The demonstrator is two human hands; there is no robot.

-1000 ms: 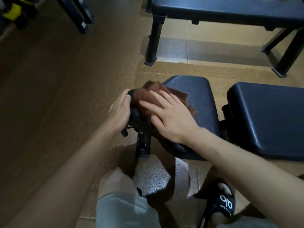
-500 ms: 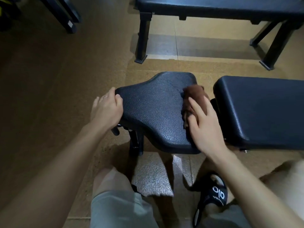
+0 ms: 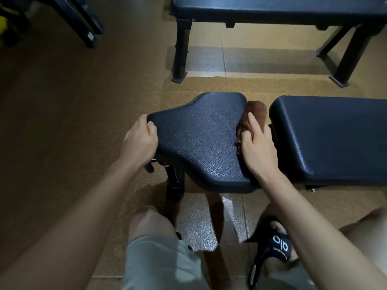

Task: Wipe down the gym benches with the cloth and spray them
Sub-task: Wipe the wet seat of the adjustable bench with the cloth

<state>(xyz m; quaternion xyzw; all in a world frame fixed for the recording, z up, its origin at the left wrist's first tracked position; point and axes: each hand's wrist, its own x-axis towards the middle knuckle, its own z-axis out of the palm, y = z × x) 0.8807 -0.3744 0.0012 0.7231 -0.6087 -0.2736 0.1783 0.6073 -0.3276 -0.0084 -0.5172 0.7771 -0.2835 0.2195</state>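
One brown cloth (image 3: 254, 116) is seen, bunched in the gap between the two black pads of the near bench: the seat pad (image 3: 201, 141) on the left and the longer back pad (image 3: 330, 139) on the right. The cloth is pressed against the right edge of the seat pad. It is covered by the right hand (image 3: 258, 149), whose thumb and fingers are laid over it and partly wrapped around it, the wrist angled back toward the body. The narrow left end of the seat pad is gripped by the left hand (image 3: 139, 141), the fingers curled over its edge and the thumb on top; a ring is worn on one finger. Both forearms are stretched forward from the bottom of the view. A second bench (image 3: 272, 9) stands beyond, across the tan floor (image 3: 73, 122). One black slide sandal (image 3: 276, 248) is visible below the right arm.
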